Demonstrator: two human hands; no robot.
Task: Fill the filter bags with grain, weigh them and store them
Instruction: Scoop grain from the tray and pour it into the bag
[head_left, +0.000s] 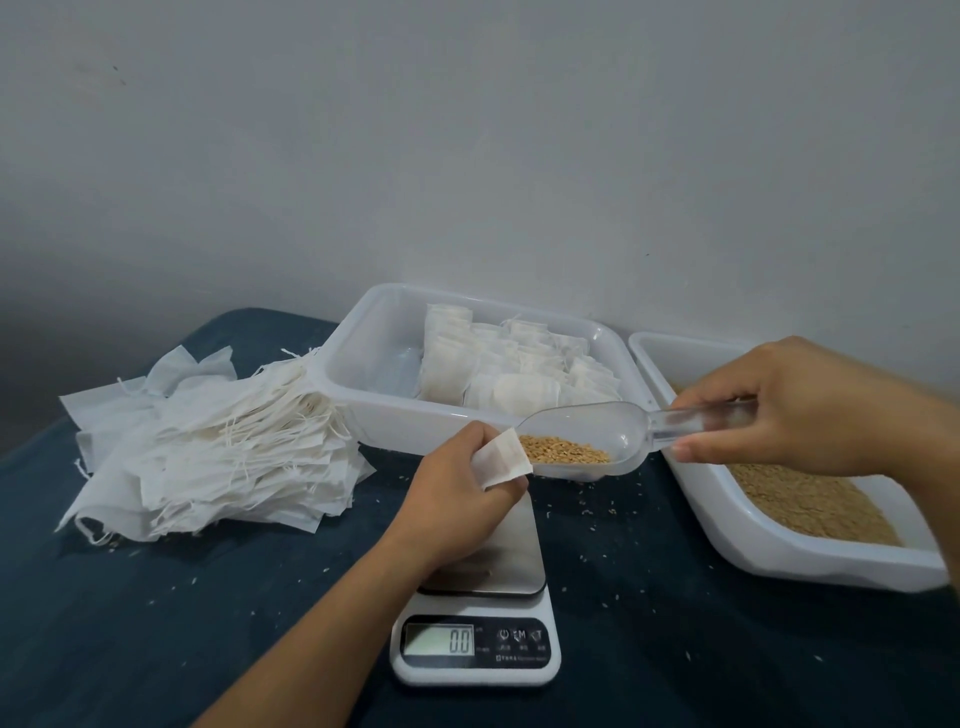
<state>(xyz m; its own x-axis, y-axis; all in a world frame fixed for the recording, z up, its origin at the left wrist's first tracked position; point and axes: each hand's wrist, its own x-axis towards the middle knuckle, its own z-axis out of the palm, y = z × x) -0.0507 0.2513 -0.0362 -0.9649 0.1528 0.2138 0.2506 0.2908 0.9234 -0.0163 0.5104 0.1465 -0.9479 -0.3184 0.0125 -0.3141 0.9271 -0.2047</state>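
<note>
Above the scale (480, 597), the left hand (457, 499) pinches a filter bag (501, 460) in its grip; the right hand (795, 410) holds the scoop (597, 436), its grain (563, 451) touching the bag's mouth.

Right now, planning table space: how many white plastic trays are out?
2: one tray behind the scale holds filled bags; the other, on the right, holds grain. None seems hidden.

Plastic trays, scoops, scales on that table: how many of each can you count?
Trays: 2, one holding filled bags, one holding grain
Scoops: 1, the clear scoop in the right hand
Scales: 1, the scale reading 0.0
Total: 4
</note>
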